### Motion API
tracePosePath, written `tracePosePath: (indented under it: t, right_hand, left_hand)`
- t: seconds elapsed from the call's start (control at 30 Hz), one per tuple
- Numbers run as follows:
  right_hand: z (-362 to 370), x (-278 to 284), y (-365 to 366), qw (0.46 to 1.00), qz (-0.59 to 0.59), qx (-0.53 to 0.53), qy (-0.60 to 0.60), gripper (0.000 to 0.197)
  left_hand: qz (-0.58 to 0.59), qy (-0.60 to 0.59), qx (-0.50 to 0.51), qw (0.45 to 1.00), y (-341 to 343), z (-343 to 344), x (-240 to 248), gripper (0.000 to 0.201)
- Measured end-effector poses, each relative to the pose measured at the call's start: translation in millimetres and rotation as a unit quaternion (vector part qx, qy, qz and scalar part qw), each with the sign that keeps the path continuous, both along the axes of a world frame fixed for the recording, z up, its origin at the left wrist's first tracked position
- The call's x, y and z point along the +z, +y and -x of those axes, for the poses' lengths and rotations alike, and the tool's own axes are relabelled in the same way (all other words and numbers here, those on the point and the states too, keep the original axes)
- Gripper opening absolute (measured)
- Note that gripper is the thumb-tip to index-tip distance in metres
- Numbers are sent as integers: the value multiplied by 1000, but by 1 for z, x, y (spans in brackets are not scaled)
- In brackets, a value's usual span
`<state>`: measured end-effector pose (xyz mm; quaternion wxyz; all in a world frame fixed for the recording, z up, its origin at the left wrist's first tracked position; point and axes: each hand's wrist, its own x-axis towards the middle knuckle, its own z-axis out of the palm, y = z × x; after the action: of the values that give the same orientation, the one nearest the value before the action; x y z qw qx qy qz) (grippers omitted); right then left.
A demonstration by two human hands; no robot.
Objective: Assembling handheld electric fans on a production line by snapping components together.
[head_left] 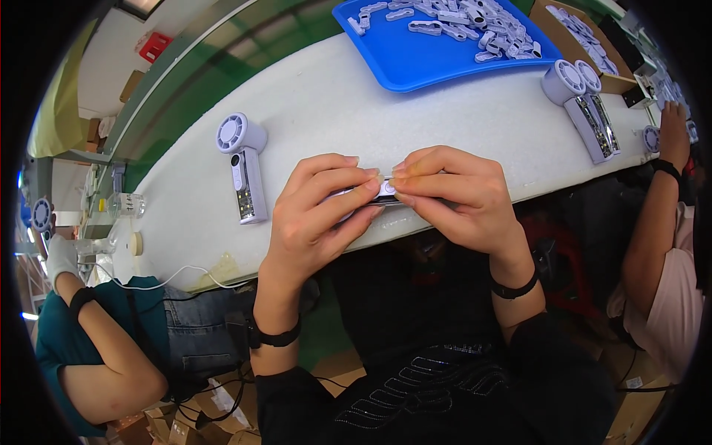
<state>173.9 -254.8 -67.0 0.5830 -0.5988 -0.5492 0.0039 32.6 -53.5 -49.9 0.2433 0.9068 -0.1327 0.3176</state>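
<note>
The head view looks down on a white counter (319, 96), with the wearer's hands meeting near its front edge around a pale device part (388, 188). The left hand (315, 208) pinches it between thumb and fingers from the left, and the right hand (461, 194) pinches it from the right, the fingertips of both nearly touching. Between them a round button and a dark lower edge show; the fingers hide the rest. To the left of the hands, a lilac handheld fan (251, 178) lies on the counter, its handle open over shiny inner parts. Two more fans (588, 127) lie side by side toward the right, their handles likewise open. At the far side, a blue tray (404, 80) carries a heap of small pale casings (508, 31), and a cardboard box (615, 81) beside it holds more pale pieces. At far left, a co-worker's gloved hand (61, 259) is at another fan (41, 213); at far right, a second co-worker's bare hand (673, 137) is near a fan head (651, 139).
</note>
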Motion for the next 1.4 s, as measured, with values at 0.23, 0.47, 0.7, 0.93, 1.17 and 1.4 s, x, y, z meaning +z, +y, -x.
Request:
tracePosePath:
  t: [0.23,0.47,0.7,0.93,1.17,1.4]
  right_hand:
    - [-2,2,-1,999,3,15,31,20]
    - [-1,0,1,1000,3,2,-5,21]
    - [0,1,-5,1000,19,-9,-19,24]
    - [3,-2,-6,997,26,-24,-62,34]
    - [-1,1,-7,988,42,-31,-145,42]
    - [-1,-1,-11,987,49,-30,-150,48]
  left_hand:
    - [-11,2,10,1000,-3,1,2,39]
    - [4,3,13,1000,-2,1,1,37]
    - [44,14,12,999,-3,1,0,38]
    - [22,13,26,999,-4,1,-2,40]
    - [-20,12,43,999,-6,1,3,39]
    - [8,8,11,1000,-1,2,0,44]
